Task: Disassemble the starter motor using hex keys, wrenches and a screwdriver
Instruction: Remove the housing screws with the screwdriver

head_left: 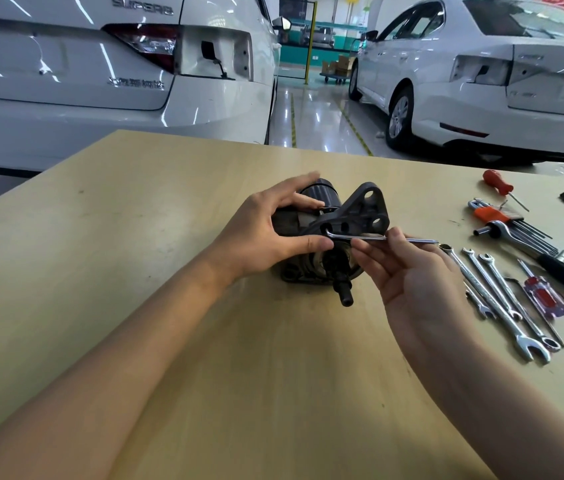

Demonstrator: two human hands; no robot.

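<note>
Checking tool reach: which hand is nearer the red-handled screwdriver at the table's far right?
Right. The right hand pinches the hex key beside the wrench row, closer to the red-handled screwdriver. The left hand grips the starter motor, farther left.

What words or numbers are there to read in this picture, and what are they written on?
"SUPERB": chrome letters on the boot lid of the white car on the left.
Second chrome badge lower on that car: too blurred to read.
Badge on the boot of the white car on the right: too small to read.
Starter motor, hex key and the tools on the table: no readable text.
</note>
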